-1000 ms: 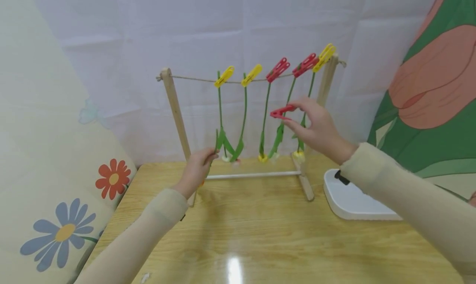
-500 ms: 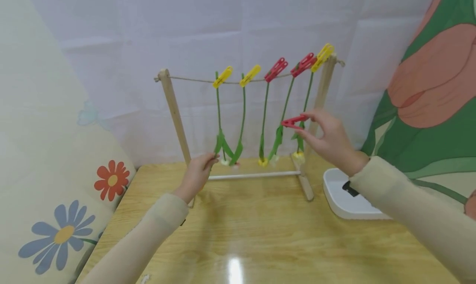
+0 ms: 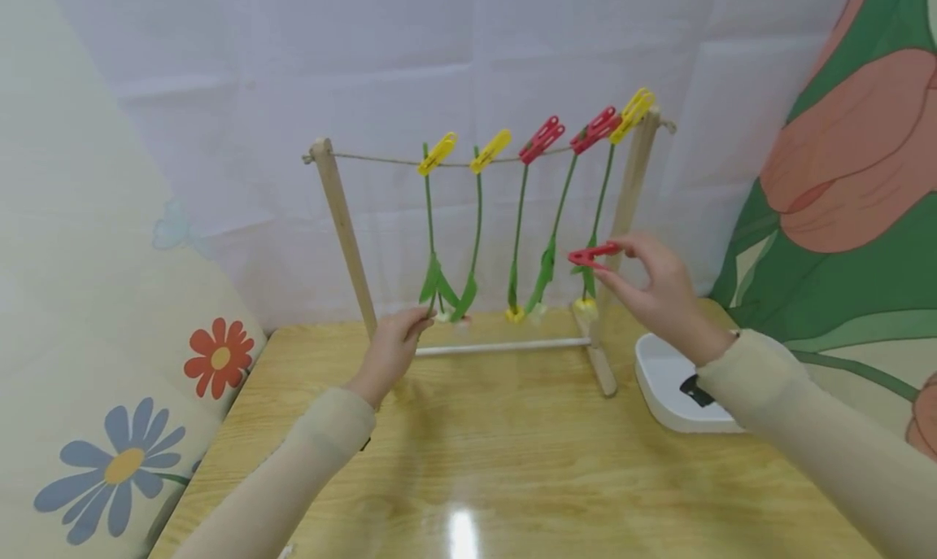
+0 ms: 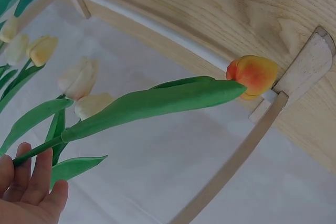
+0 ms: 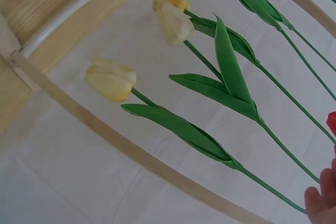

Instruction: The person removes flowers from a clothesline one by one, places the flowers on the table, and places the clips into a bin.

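In the head view my left hand (image 3: 391,351) pinches the stem of an artificial tulip near the rack's left post. The left wrist view shows this tulip (image 4: 255,74), orange and yellow, its bloom pointing away from the fingers and a long green leaf along it. My right hand (image 3: 662,294) pinches a red clothespin (image 3: 593,255) between thumb and fingers, in front of the rightmost hanging tulip. Several tulips hang bloom-down from a rope (image 3: 373,159), held by yellow clothespins (image 3: 437,154) and red clothespins, such as the red clothespin (image 3: 542,140) near mid-rope.
The wooden rack has a left post (image 3: 342,233), a right post (image 3: 635,172) and a white crossbar (image 3: 505,346) low down. It stands on a wood-grain table (image 3: 512,461) against a white cloth. A white tray (image 3: 673,417) lies at the right, partly behind my right forearm.
My right hand has moved down and to the right with the red clothespin, away from the rope. My left hand has shifted slightly, still pinching the tulip stem. The hanging tulips stay clipped.
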{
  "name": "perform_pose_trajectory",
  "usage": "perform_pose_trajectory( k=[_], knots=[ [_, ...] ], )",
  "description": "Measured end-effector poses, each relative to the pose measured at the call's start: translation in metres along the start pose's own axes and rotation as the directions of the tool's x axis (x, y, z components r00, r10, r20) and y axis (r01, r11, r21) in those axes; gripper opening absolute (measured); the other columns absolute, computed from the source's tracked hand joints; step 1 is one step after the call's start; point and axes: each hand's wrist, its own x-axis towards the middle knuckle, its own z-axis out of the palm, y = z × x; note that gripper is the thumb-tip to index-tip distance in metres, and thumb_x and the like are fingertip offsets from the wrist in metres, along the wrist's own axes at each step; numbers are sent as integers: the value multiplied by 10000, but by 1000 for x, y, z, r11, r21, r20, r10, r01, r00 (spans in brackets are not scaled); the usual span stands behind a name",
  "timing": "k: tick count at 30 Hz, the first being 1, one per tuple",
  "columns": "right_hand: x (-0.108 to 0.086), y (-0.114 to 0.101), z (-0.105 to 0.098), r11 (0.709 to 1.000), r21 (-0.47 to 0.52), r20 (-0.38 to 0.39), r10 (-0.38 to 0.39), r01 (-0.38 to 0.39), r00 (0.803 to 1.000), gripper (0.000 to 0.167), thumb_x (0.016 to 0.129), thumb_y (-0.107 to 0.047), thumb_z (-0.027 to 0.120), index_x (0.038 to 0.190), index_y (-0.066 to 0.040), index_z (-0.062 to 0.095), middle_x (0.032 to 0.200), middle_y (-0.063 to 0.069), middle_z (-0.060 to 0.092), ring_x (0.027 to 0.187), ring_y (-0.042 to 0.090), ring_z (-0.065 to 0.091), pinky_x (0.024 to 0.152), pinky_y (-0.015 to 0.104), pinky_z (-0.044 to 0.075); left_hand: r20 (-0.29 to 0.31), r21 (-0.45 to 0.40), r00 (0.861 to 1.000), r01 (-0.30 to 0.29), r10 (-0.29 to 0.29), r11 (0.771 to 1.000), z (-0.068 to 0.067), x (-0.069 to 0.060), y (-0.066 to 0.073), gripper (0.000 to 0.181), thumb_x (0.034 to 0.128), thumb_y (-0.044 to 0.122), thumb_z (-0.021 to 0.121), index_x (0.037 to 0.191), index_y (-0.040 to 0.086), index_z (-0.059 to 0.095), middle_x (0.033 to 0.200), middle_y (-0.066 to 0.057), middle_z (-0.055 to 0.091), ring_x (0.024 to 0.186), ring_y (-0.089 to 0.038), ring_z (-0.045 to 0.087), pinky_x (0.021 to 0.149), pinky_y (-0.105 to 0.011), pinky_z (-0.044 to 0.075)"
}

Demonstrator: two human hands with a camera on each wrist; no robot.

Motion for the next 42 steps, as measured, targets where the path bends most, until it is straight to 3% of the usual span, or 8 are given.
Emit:
perform_pose_trajectory(
  k=[4, 10, 12, 22, 27, 32, 37, 42],
  knots=[
    [-9, 0, -3, 1000, -5, -5, 24, -24, 1000, 652, 930, -506, 562, 1035, 136, 600, 938, 246, 614, 898, 181, 510, 824, 214, 405, -11, 19, 1000, -15, 16, 1000, 1, -1, 0, 137, 894, -25, 633, 1009, -83, 680, 995, -228, 699, 938, -394, 668, 856, -480, 551],
    [-17, 3, -3, 1000, 5, -71, 12, -12, 997, 679, 919, -529, 559, 1019, 140, 612, 933, 270, 631, 864, 268, 542, 862, 145, 403, -18, 28, 1000, -12, 12, 1000, 2, -1, 1, 161, 896, -20, 636, 1038, -82, 679, 1006, -228, 697, 945, -392, 668, 857, -478, 551],
    [-19, 5, -4, 1000, 9, -91, 21, -20, 996, 683, 914, -537, 561, 1018, 135, 618, 933, 273, 629, 872, 235, 545, 873, 125, 393, -15, 39, 1000, -13, 13, 999, 4, -1, 1, 166, 898, -13, 637, 1044, -77, 680, 1012, -219, 699, 950, -383, 668, 863, -471, 549],
    [-34, 10, -8, 998, -7, -104, 66, -67, 992, 643, 904, -512, 595, 1024, 119, 630, 939, 262, 629, 886, 207, 548, 874, 116, 390, 51, 59, 998, 25, -28, 998, 11, -5, -1, 136, 924, 5, 613, 1021, -51, 689, 989, -186, 709, 938, -346, 673, 864, -465, 543],
    [-42, 8, -14, 994, -26, -89, 105, -108, 991, 684, 905, -537, 565, 1043, 131, 617, 954, 272, 627, 932, 70, 528, 880, 98, 384, 51, 87, 999, 5, -10, 996, 16, -8, -1, 142, 921, 13, 621, 1029, -44, 693, 992, -188, 710, 935, -351, 679, 853, -471, 552],
    [-50, 9, -20, 986, -52, -69, 155, -159, 986, 569, 919, -390, 647, 1063, 158, 593, 989, 310, 611, 1002, -66, 463, 889, 87, 369, 75, 74, 996, 35, -41, 997, 18, -8, 2, 183, 940, 27, 600, 1088, -39, 683, 1040, -190, 701, 975, -354, 667, 887, -471, 538],
    [-54, 10, -24, 984, -50, -74, 169, -173, 983, 513, 916, -306, 681, 1069, 175, 589, 1001, 327, 601, 1004, -79, 456, 892, 84, 374, 114, 70, 991, 64, -71, 996, 20, -8, 3, 208, 950, 36, 588, 1123, -46, 669, 1069, -197, 691, 1003, -358, 656, 892, -461, 538],
    [-56, 10, -25, 982, -49, -87, 176, -181, 980, 468, 919, -256, 690, 1063, 177, 588, 983, 321, 601, 997, -77, 462, 891, 87, 378, 101, 82, 995, 2, -10, 997, 24, -9, 1, 186, 920, -2, 615, 1086, -57, 680, 1037, -210, 695, 969, -364, 665, 855, -457, 553]
  ],
)
